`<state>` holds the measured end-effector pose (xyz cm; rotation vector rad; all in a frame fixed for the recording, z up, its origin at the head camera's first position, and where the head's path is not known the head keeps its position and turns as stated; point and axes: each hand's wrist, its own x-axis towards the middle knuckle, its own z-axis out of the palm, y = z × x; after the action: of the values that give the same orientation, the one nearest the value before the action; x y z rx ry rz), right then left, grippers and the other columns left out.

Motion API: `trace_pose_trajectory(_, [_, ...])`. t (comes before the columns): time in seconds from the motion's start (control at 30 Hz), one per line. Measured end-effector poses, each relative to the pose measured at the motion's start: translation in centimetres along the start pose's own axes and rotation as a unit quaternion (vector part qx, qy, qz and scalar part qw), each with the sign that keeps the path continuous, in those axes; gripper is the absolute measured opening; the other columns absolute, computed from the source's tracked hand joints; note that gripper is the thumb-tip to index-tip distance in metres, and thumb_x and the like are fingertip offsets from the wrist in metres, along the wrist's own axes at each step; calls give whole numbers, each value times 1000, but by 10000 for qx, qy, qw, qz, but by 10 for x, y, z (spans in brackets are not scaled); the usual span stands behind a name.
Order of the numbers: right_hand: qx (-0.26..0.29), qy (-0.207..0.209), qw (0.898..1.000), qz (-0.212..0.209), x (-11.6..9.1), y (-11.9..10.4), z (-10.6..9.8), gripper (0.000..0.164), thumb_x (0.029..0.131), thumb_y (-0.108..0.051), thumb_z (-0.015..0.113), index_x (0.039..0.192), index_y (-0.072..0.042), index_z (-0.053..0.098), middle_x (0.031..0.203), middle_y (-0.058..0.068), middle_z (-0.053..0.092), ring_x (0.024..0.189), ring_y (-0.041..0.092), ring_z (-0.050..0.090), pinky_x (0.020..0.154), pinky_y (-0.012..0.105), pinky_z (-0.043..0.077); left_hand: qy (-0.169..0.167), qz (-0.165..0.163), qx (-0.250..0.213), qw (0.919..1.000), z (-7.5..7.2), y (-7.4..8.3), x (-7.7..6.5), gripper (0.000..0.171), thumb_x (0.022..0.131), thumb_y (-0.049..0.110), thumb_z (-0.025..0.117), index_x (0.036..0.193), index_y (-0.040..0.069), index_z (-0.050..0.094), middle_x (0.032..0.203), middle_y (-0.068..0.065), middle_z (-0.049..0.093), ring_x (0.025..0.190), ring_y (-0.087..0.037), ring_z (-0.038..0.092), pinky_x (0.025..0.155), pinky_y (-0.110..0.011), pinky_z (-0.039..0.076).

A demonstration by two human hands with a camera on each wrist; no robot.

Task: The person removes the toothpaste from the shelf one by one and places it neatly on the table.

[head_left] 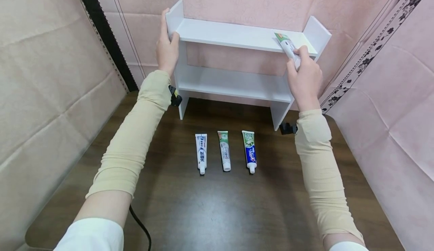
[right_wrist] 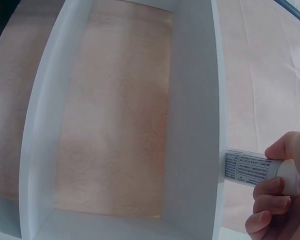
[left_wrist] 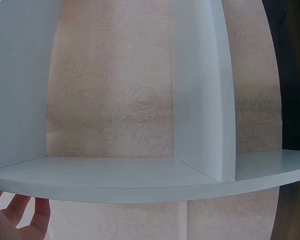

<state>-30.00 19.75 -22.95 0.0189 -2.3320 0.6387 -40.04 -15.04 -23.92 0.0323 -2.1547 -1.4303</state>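
A white two-tier shelf [head_left: 234, 79] stands at the back of the table. My left hand [head_left: 167, 51] grips its left side panel near the top, the thumb at the front edge; in the left wrist view, curled fingers [left_wrist: 40, 217] show beside that panel. My right hand [head_left: 306, 74] pinches a green and white toothpaste tube [head_left: 287, 47] by its cap end, the flat end pointing over the right part of the top board. Small print covers the tube [right_wrist: 250, 167] in the right wrist view, where the board hides its far end.
On the brown table [head_left: 210, 209] before the shelf lie a white and blue toothpaste tube [head_left: 201, 151], a green and white one [head_left: 224, 149] and a green and blue one [head_left: 250, 149]. Fabric walls [head_left: 390, 104] enclose the table. A black cable [head_left: 140, 224] runs near the left arm.
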Motion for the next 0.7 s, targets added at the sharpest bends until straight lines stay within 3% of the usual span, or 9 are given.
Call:
trace_pose_trajectory(0.23, [-32, 120, 9999, -114, -13, 4, -5, 35, 94, -23, 45, 124, -9, 56, 98, 25, 71, 70, 38, 59, 57, 32, 31, 36, 1, -36, 10000, 1, 1, -2, 61, 100, 23, 37, 149, 53, 16, 141, 0, 54, 79, -9, 48, 69, -24, 39])
trace_pose_trajectory(0.47, [-23, 268, 9992, -284, -28, 6, -10, 33, 93, -20, 45, 121, -7, 57, 98, 24, 71, 65, 38, 57, 54, 33, 31, 157, 23, -86, 9998, -1, 0, -2, 62, 99, 20, 38, 149, 51, 19, 139, 0, 55, 79, -9, 47, 69, -24, 38])
trace_pose_trajectory(0.7, [298, 706, 9967, -259, -50, 7, -19, 31, 94, -20, 49, 120, -7, 60, 91, 23, 71, 61, 33, 52, 54, 30, 29, 58, 33, -100, 9999, 0, 0, -1, 61, 99, 23, 37, 149, 52, 18, 141, 2, 54, 78, -8, 47, 69, -24, 37])
